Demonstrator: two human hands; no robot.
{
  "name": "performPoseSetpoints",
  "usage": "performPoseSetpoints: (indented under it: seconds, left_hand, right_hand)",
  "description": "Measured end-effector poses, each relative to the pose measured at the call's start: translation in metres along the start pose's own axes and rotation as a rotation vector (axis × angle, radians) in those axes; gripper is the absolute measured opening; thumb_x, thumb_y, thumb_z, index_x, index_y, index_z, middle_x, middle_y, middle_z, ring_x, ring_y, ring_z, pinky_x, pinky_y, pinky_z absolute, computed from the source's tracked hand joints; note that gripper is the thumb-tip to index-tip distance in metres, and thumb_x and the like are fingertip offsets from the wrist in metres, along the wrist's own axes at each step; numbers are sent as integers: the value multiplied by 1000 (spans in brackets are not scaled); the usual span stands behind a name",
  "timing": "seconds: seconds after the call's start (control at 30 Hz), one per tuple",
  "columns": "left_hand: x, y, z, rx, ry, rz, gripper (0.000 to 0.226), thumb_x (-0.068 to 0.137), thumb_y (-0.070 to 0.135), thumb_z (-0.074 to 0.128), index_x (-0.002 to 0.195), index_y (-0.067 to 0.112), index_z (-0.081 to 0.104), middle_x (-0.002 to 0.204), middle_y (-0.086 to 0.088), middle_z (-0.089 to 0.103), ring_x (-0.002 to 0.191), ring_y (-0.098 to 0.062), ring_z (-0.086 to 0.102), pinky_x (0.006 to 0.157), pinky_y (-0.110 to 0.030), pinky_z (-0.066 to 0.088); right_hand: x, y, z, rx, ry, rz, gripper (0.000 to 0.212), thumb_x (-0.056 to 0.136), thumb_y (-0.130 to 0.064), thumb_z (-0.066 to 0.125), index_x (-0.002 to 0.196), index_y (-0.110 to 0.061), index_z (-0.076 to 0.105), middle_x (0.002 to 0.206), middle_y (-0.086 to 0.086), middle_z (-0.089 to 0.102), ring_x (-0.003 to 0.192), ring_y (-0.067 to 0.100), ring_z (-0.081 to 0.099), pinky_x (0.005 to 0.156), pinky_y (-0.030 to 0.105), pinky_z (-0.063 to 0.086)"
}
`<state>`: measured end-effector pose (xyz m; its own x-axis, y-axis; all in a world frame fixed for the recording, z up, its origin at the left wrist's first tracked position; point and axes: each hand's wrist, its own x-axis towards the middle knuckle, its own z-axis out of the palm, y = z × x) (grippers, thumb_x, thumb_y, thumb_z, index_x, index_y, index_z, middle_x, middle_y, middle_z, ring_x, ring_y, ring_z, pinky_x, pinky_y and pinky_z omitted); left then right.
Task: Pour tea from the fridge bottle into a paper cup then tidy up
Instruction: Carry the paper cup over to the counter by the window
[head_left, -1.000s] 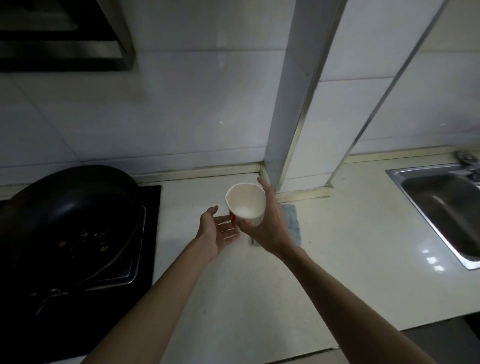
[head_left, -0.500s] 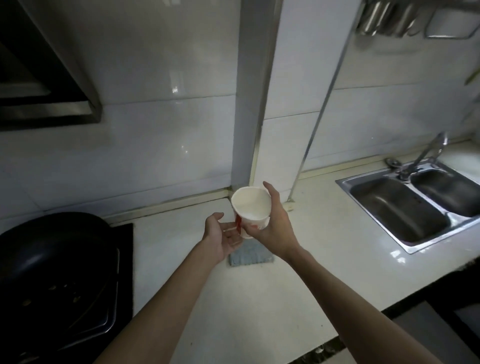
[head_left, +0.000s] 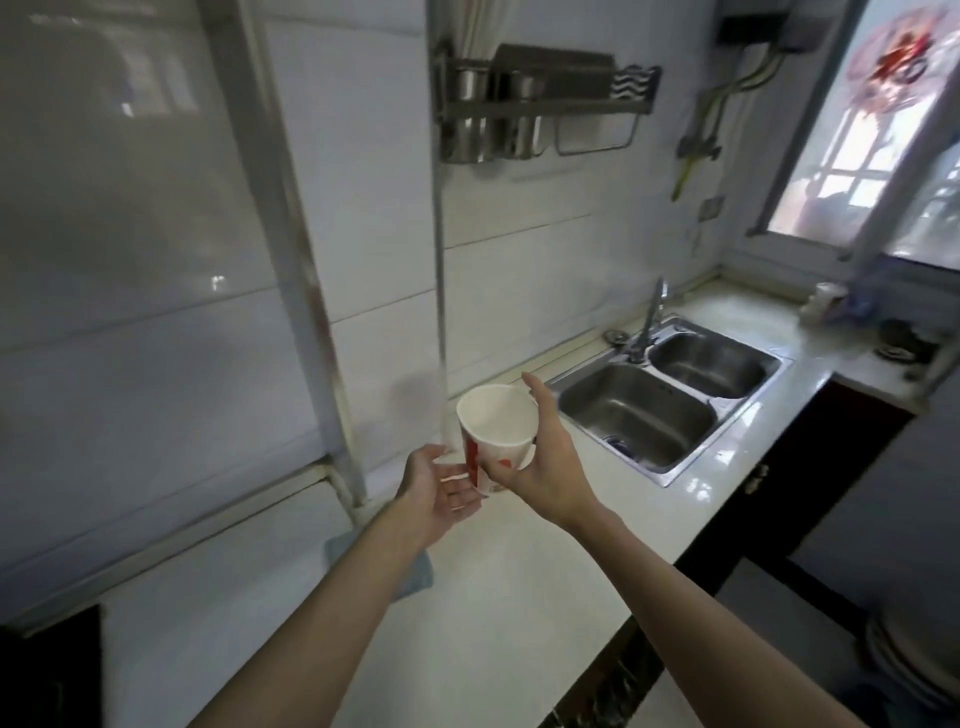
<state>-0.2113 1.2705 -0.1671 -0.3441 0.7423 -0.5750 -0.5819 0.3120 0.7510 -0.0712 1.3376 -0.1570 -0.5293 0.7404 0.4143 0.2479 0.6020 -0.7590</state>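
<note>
A white paper cup (head_left: 496, 423) with red print is held in the air above the white counter, its mouth tilted toward me and its inside looking empty. My right hand (head_left: 543, 467) grips the cup round its right side, fingers curled around the wall. My left hand (head_left: 441, 491) is open, palm up, just below and left of the cup's base, its fingertips close to the cup. No tea bottle or fridge is in view.
A steel double sink (head_left: 670, 400) with a tap (head_left: 649, 322) lies to the right. A blue-grey cloth (head_left: 410, 571) lies on the counter (head_left: 493, 623) under my left forearm. A metal rack (head_left: 540, 104) hangs on the tiled wall. The black stove edge (head_left: 47, 670) is at the lower left.
The view has swung right and up: the wok and stove have left the frame, the sink and window have come in. Both hands keep the same hold around the cup.
</note>
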Motion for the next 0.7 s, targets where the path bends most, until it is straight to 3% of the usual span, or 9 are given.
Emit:
performPoseSetpoints:
  seconds: [0.1,0.2,0.3,0.43,0.53,0.7]
  left_hand:
    - [0,-5,48,57,-42,12,43,95,33,32,99,-2,57,87,-21,65,86,-33,62,93,-44,43]
    - [-1,-16,102,91,-82,9,45,95,32,32,106,-4,56,91,-23,66,90,-35,64,93,-44,44]
    - [2,-29,158,127,-119,8,49,95,33,32,114,-7,54,96,-25,66,91,-36,63,90,-44,46]
    - [3,-52,232,163,-185,0,48,94,33,35,113,-6,55,96,-25,65,88,-35,63,95,-44,44]
    - [3,-70,283,182,-227,-15,45,95,33,35,109,-5,55,99,-25,65,92,-36,63,98,-45,45]
    - [8,-97,358,218,-297,-62,45,97,35,34,106,-4,56,108,-27,64,101,-37,62,102,-47,44]
  right_hand:
    - [-4,16,-45,1,45,24,105,68,-51,78,149,-28,16,141,-5,44,124,13,47,101,28,44]
    - [-7,36,-94,-3,94,43,104,69,-47,80,149,-26,16,137,-8,48,123,11,48,102,32,46]
    - [-12,56,-145,-18,140,51,99,71,-36,82,147,-27,20,129,-14,52,116,1,50,97,22,45]
    - [-24,89,-210,-39,203,67,93,69,-39,81,144,-32,27,126,-32,47,117,-9,47,94,7,38]
    - [-36,111,-257,-82,251,88,84,70,-34,82,131,-50,27,120,-39,40,112,-23,40,89,-2,32]
    - [-56,139,-323,-138,296,143,81,70,-42,81,129,-51,26,122,-32,44,117,-9,45,92,6,39]
